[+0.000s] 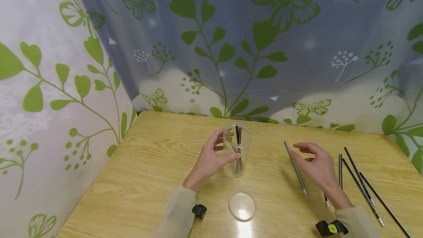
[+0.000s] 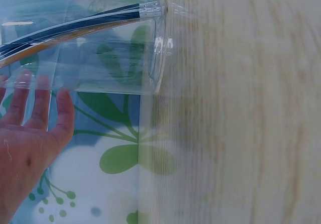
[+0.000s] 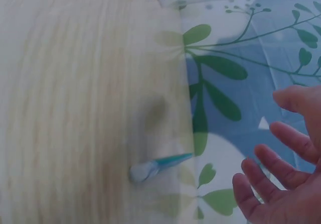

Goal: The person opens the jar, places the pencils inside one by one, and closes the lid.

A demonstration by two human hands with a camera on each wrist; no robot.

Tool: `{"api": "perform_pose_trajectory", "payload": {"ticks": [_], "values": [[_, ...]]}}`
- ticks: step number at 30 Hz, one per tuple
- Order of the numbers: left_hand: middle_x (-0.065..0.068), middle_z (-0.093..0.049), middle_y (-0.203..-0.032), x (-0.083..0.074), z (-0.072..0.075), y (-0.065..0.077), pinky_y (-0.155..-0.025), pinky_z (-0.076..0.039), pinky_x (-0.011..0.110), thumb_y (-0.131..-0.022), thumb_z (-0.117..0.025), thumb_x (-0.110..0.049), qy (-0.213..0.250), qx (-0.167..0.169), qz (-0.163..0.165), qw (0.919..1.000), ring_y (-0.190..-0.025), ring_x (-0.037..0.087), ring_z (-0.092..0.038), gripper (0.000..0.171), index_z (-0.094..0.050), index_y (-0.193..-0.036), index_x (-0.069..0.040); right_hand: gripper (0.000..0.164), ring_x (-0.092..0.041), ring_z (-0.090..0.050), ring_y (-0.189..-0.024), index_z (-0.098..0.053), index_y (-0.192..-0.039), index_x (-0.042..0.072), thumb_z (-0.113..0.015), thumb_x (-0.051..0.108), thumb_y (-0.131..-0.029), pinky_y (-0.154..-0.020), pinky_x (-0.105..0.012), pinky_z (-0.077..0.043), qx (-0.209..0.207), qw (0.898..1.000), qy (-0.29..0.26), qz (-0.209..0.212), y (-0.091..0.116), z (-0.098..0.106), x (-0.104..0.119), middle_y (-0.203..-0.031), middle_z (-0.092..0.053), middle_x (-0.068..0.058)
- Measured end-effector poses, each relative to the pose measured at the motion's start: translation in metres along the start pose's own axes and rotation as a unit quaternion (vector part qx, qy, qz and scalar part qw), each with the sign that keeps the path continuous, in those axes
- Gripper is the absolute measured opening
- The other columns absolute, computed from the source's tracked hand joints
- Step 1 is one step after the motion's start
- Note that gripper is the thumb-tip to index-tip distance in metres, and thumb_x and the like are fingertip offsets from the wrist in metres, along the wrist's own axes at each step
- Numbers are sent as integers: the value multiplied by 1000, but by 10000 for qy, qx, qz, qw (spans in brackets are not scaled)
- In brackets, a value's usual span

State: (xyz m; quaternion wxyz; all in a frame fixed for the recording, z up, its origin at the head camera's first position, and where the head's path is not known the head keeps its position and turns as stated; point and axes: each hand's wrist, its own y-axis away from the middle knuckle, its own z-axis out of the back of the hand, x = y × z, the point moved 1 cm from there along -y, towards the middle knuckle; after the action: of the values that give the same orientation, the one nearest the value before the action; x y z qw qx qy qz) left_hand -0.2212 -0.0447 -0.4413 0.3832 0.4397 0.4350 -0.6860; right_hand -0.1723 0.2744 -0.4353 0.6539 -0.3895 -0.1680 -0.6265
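A clear plastic jar (image 1: 228,164) stands upright on the wooden table, with a few dark pencils (image 1: 238,139) leaning inside it. My left hand (image 1: 211,157) holds the jar from the left, thumb across its front and fingers around its back. Through the jar wall in the left wrist view, the pencils (image 2: 80,27) show silver eraser ends at the jar's base. A teal pencil (image 1: 295,170) lies to the right of the jar, eraser end toward me. Just over it is my right hand (image 1: 315,164), fingers loosely bent and apart, with nothing in its grasp; the right wrist view shows a gap between the fingers (image 3: 271,158) and the pencil.
A round clear lid (image 1: 242,206) lies in front of the jar. Several black pencils (image 1: 363,188) are scattered at the right, some crossing, partly behind the right wrist. A patterned curtain (image 1: 214,47) hangs along the table's back edge and left side.
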Motion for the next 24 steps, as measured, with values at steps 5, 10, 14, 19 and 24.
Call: {"api": "perform_pose_trajectory", "payload": {"ticks": [5,10,14,19,24], "values": [[-5,-60,-142,1,0,0,-108,-47,47,-82,-86,-25,-41,-6,53,10000,-129,17,-55,74,-49,-145,-37,44,-40,-64,-113,-69,-126,4,-69,37,-97,-74,-23,-57,380,9983,303,-320,-2,2,-12,-131,-66,-23],[-3,-61,-144,1,0,-1,-108,-47,47,-82,-86,-24,-21,-20,-3,10000,-130,20,-55,75,-49,-146,-36,53,-45,-64,-115,-64,-132,2,-66,44,-98,-77,-45,-59,976,9914,574,-655,-5,1,-20,-131,-65,-26],[1,-60,-145,1,-1,-1,-108,-47,48,-83,-86,-24,2,11,-66,10000,-131,23,-55,75,-48,-147,-35,52,-44,-66,-112,-65,-130,1,-67,42,-98,-78,-47,-59,1151,9880,720,-740,-7,-1,-26,-129,-67,-26],[-1,-60,-144,1,-1,0,-107,-48,48,-82,-86,-23,-4,-42,-44,10000,-129,21,-56,77,-48,-147,-35,50,-42,-68,-106,-65,-127,-1,-71,37,-96,-76,-46,-59,1240,9869,817,-625,-9,-4,-31,-124,-67,-28],[-1,-60,-144,2,-1,0,-107,-48,48,-82,-86,-23,-8,-48,-57,10000,-130,22,-56,76,-48,-147,-34,49,-44,-68,-106,-66,-126,-2,-72,35,-95,-78,-51,-58,1324,9861,854,-525,-9,-5,-34,-123,-67,-29]]}}
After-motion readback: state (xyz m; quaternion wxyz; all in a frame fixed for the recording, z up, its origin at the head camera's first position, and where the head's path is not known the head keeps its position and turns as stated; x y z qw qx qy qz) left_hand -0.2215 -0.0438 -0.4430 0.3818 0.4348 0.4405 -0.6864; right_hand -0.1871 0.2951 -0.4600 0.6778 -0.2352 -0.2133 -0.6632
